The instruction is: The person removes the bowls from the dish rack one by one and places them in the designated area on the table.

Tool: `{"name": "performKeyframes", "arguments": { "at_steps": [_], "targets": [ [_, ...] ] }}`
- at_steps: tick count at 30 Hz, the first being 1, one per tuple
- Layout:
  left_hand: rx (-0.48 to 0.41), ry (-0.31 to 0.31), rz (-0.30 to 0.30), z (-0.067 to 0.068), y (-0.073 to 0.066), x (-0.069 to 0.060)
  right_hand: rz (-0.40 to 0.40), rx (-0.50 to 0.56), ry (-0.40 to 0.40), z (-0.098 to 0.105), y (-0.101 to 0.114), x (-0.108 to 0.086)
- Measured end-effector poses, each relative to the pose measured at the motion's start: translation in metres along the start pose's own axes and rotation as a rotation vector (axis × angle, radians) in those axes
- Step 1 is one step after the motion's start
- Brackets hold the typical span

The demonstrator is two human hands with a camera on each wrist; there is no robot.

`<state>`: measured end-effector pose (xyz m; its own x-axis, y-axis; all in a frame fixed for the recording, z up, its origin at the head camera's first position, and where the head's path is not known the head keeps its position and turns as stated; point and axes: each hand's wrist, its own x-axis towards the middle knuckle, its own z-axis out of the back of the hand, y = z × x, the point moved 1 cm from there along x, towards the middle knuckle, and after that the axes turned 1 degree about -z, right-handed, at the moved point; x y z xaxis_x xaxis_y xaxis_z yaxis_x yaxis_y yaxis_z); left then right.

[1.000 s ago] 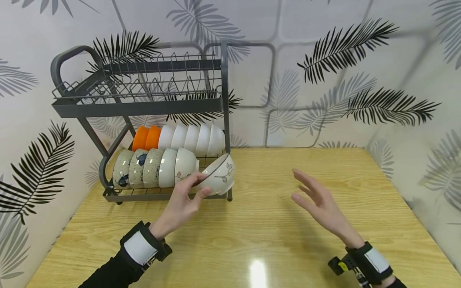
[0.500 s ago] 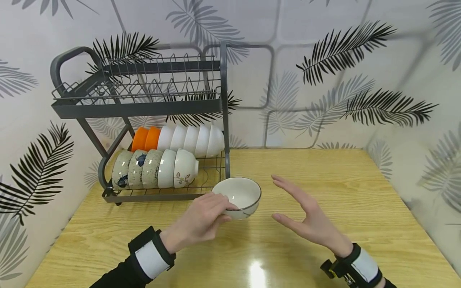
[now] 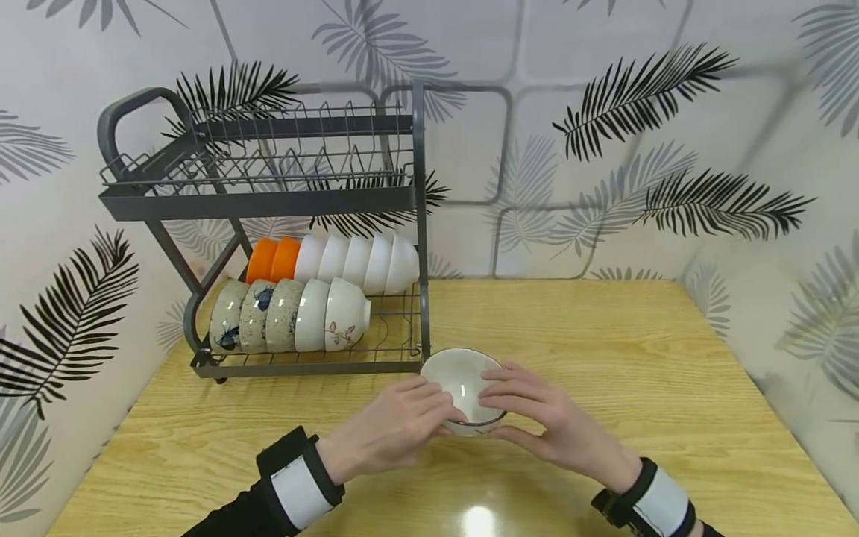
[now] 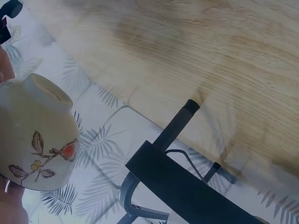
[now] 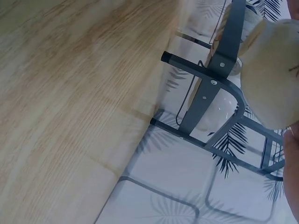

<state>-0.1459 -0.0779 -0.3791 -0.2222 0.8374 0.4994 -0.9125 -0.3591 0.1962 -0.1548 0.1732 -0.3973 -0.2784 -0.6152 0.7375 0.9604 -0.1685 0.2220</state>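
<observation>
A white bowl (image 3: 459,373) with a dark rim is held off the table in front of the rack, its opening tilted up toward me. My left hand (image 3: 396,421) grips its near left rim, fingers over the inside. On the other side my right hand (image 3: 537,406) pinches the right rim, fingers inside and thumb beneath. The left wrist view shows the foot ring and a red flower with brown leaves on the bowl (image 4: 39,135). In the right wrist view the bowl (image 5: 271,74) is cut off at the right edge, with part of my right hand (image 5: 292,172) beside it.
A dark two-tier dish rack (image 3: 262,200) stands at left on the wooden table (image 3: 604,335). Its lower tier holds a front row of patterned bowls (image 3: 282,317) and a back row of orange and white bowls (image 3: 356,261). A leaf-patterned wall (image 3: 530,149) rises behind.
My left hand has brought the bowl out from the rack's lower right end, rightward and nearer, turning its opening upward. My right hand has come in from the right and taken hold of its rim.
</observation>
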Motion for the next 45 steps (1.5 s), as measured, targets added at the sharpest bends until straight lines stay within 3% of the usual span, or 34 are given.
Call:
{"name": "performKeyframes", "arguments": {
  "at_steps": [12,26,32,45],
  "targets": [
    [0.056,0.011,-0.029,-0.008,-0.002,0.001,0.006,-0.139,0.134,-0.004,0.004,-0.002],
    [0.007,0.046,0.050,-0.013,0.001,-0.001,0.023,-0.246,0.111,0.003,-0.004,-0.013],
    [-0.011,0.061,0.115,-0.013,0.005,-0.010,-0.042,-0.288,0.092,0.017,-0.020,-0.035],
    [-0.021,0.099,0.155,-0.014,0.008,-0.023,-0.261,-0.444,0.170,0.039,-0.058,-0.066]
  ]
}}
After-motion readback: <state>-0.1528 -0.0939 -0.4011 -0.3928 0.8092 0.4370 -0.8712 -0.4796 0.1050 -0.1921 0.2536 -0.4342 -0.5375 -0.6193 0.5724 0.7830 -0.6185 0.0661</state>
